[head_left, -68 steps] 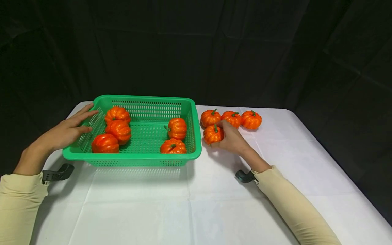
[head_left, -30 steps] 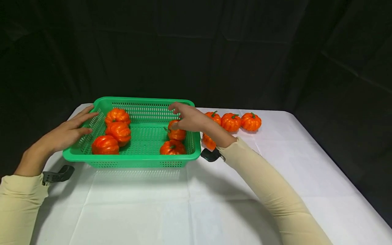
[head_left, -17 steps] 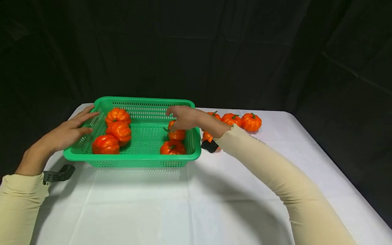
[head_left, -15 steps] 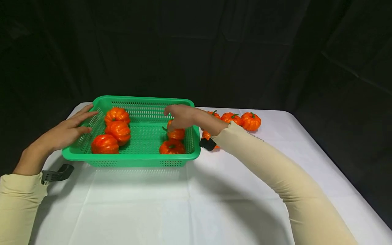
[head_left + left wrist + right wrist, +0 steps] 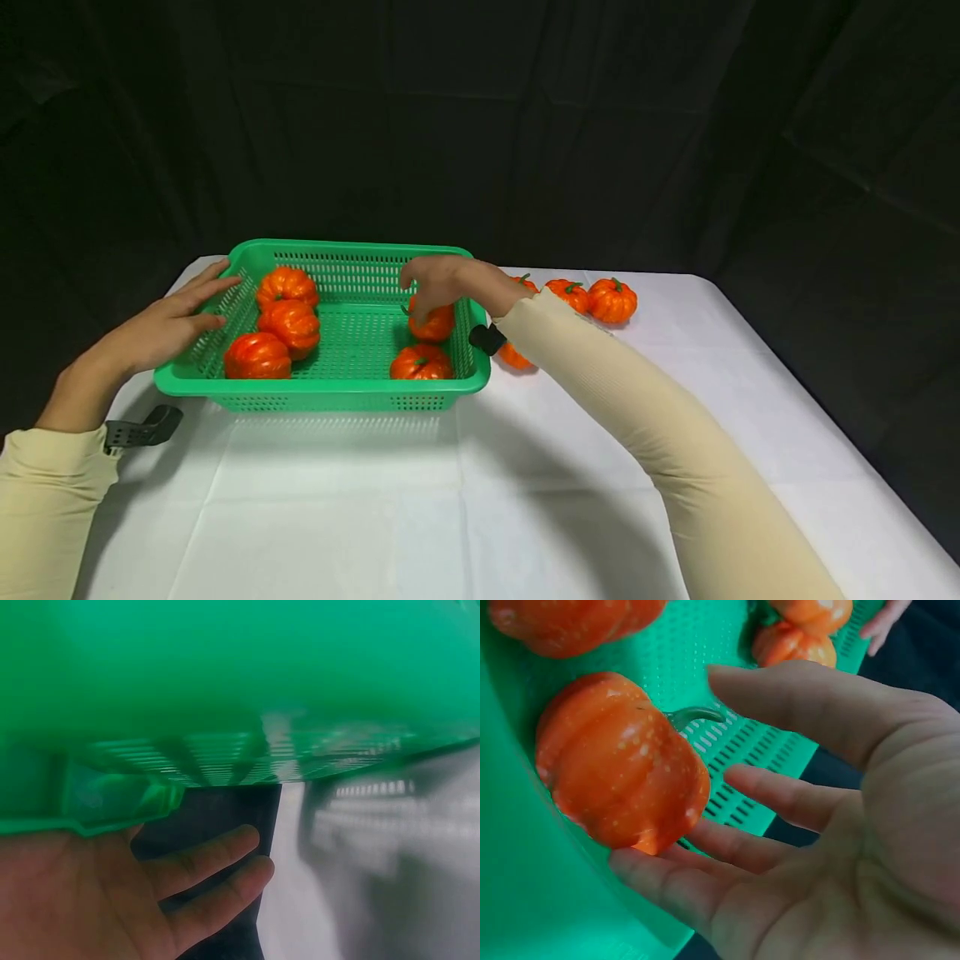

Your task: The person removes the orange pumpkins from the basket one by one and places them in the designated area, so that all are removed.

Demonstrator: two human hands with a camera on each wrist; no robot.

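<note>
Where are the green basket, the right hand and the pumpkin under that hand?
green basket (image 5: pixel 322 390), head view, front wall.
right hand (image 5: pixel 442 279), head view, back of hand.
pumpkin (image 5: pixel 619 787), right wrist view, orange side.

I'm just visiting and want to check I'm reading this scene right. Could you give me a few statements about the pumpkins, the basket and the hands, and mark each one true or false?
1. The green perforated plastic basket holds five small orange toy pumpkins. True.
2. The right hand reaches over the basket's right side, fingers at the tilted orange pumpkin. True.
3. The left hand grips a pumpkin. False: it rests open against the basket's left wall.
4. No pumpkins lie on the white tablecloth. False: several sit to the right of the basket.
5. The basket is red. False: it is green.
</note>
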